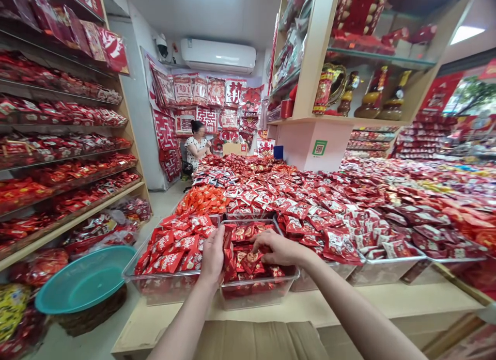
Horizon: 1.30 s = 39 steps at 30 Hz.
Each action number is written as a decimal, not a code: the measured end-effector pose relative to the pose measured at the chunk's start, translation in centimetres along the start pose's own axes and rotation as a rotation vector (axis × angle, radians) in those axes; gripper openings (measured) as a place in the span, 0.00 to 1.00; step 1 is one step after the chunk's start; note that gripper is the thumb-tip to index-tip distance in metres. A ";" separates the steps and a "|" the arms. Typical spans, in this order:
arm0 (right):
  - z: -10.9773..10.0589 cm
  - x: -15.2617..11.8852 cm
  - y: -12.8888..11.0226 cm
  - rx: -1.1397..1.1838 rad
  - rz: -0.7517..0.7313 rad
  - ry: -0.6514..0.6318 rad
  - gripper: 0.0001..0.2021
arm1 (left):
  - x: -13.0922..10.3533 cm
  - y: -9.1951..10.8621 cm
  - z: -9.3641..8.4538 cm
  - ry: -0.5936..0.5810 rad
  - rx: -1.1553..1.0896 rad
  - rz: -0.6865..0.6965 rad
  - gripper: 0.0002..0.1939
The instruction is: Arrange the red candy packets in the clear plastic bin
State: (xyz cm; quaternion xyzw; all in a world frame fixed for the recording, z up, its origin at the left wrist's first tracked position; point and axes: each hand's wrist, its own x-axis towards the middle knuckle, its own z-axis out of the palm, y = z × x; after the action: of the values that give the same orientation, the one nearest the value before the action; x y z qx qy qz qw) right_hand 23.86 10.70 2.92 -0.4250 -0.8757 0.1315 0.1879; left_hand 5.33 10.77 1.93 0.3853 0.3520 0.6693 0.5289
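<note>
My left hand (213,256) rests on the left wall of a clear plastic bin (256,294), fingers closed around a stack of red candy packets (228,249) standing on edge. My right hand (277,248) reaches into the same bin from the right, fingertips pinching a small red packet (253,256) among the loose ones. A second clear bin (163,287) to the left is heaped with red wrapped sweets.
Red packets cover the long counter (406,298) in piles and bins. Shelves of red goods (58,158) line the left wall; a teal basin (83,285) sits below them. A person (197,148) sits at the far end. Cardboard (256,342) lies under my arms.
</note>
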 end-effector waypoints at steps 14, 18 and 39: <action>4.5 1.1 -2.5 0.004 0.142 0.354 0.11 | 0.5 -0.6 0.0 0.007 -0.017 -0.024 0.13; 4.4 2.0 -3.2 -0.142 0.018 0.179 0.17 | 0.4 -0.4 0.0 0.000 -0.028 -0.052 0.13; 4.4 2.3 -4.3 -0.006 0.118 0.172 0.03 | 0.5 -0.5 -0.3 -0.022 -0.079 -0.047 0.12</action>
State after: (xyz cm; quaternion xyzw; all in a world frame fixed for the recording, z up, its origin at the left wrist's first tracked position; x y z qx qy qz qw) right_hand 17.59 9.58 1.14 -0.4860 -0.8301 0.1029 0.2531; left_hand 5.26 11.36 1.41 0.3633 0.3285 0.6655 0.5632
